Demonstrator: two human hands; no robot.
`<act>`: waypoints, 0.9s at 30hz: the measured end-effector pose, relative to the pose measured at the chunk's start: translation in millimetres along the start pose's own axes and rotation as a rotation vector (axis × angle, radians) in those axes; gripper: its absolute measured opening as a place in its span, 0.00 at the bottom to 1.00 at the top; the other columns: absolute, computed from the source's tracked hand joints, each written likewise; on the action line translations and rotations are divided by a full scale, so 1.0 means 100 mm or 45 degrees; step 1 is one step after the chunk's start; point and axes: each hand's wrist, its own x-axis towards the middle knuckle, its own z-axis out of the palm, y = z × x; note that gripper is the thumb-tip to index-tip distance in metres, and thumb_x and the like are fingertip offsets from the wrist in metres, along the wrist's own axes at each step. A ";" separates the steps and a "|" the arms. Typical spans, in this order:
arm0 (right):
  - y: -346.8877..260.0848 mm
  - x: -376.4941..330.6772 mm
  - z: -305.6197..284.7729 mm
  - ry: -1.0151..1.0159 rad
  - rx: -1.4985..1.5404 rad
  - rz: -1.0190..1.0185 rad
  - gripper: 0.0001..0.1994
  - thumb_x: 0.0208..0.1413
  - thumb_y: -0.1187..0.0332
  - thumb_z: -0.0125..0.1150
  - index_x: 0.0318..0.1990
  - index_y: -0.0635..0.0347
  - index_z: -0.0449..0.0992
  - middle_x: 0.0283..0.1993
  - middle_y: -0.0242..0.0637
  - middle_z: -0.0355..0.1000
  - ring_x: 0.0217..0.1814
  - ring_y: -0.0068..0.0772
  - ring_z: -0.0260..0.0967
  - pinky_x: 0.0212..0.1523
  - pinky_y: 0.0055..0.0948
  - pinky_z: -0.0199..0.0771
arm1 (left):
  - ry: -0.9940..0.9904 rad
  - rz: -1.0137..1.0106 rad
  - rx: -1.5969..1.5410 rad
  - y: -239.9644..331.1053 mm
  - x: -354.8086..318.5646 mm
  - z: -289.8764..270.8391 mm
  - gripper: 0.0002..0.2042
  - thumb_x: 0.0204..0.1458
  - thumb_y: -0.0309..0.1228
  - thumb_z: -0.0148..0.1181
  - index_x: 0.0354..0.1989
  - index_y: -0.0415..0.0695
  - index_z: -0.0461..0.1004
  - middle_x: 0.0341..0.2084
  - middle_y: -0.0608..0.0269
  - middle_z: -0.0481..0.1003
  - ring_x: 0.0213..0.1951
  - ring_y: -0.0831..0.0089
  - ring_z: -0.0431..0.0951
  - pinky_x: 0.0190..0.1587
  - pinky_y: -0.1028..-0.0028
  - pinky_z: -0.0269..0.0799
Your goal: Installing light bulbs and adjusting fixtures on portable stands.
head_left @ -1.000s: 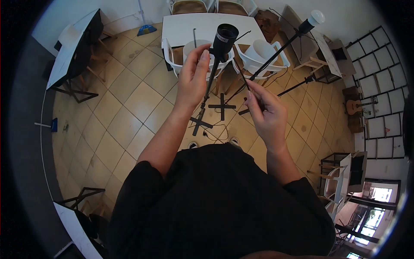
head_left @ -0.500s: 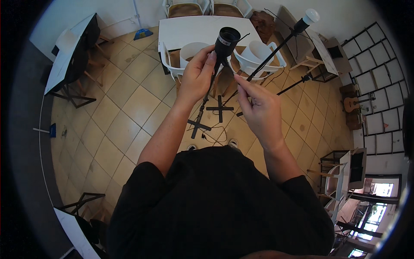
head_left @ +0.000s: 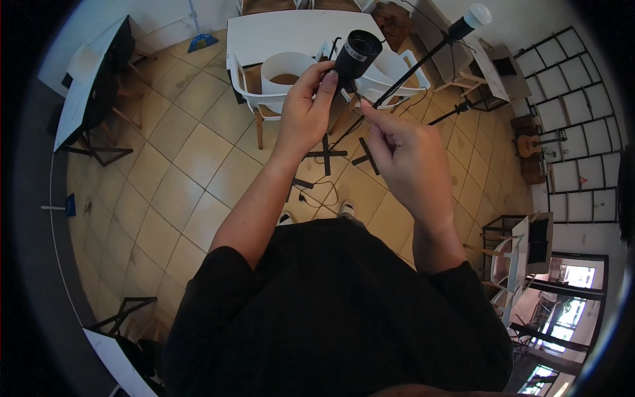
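Observation:
My left hand [head_left: 308, 109] is closed around the base of a black cylindrical spotlight [head_left: 357, 58], whose round open end points up and away. A pale label band runs round its side. Just below and right of it, my right hand [head_left: 411, 155] is closed, thumb and forefinger pinched near the lamp's underside; what sits between the fingertips is too small to make out. Beyond my right hand a black pole [head_left: 418, 66] slants up to a white bulb [head_left: 477, 14] in a black socket. Black cross-shaped stand feet [head_left: 326, 154] stand on the floor below.
A white table [head_left: 278, 36] with white chairs [head_left: 268, 99] stands ahead. Loose black cable [head_left: 324, 198] lies near my shoes. Another table [head_left: 89, 99] is at the left, a guitar [head_left: 529, 145] and wall shelving [head_left: 582, 126] at the right. A blue broom [head_left: 202, 43] leans at the far wall.
The spotlight has tipped toward the right in my left hand. My right hand has turned slightly and stays pinched beneath it. The whole view has shifted a little.

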 end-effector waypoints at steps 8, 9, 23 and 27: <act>0.07 -0.02 0.26 0.195 -0.089 -0.149 0.12 0.54 0.70 0.58 0.47 0.54 0.77 0.24 0.39 0.73 0.26 0.44 0.73 0.26 0.42 0.70 | 0.005 0.011 0.027 -0.03 0.06 -0.01 0.14 0.66 0.36 0.49 0.50 0.37 0.71 0.34 0.67 0.75 0.37 0.83 0.69 0.43 0.80 0.65; 0.08 -0.02 0.25 0.212 -0.071 -0.200 0.12 0.54 0.70 0.58 0.47 0.54 0.77 0.24 0.39 0.73 0.26 0.44 0.73 0.26 0.42 0.70 | 0.003 -0.004 0.037 -0.03 0.06 -0.01 0.14 0.66 0.35 0.49 0.50 0.37 0.71 0.33 0.67 0.75 0.37 0.84 0.69 0.43 0.80 0.65; 0.08 -0.04 0.06 0.018 -0.120 -0.093 0.14 0.53 0.72 0.58 0.49 0.58 0.76 0.26 0.42 0.74 0.27 0.45 0.73 0.28 0.41 0.71 | -0.081 0.010 0.073 0.05 0.05 0.00 0.12 0.65 0.34 0.49 0.48 0.37 0.71 0.32 0.66 0.75 0.36 0.84 0.70 0.41 0.80 0.66; 0.15 -0.08 -0.09 -0.010 -0.213 -0.205 0.16 0.53 0.71 0.59 0.50 0.57 0.76 0.26 0.42 0.74 0.28 0.44 0.73 0.27 0.40 0.71 | -0.116 0.016 0.091 0.07 -0.04 0.09 0.12 0.65 0.33 0.50 0.48 0.37 0.71 0.32 0.66 0.75 0.36 0.83 0.70 0.41 0.80 0.67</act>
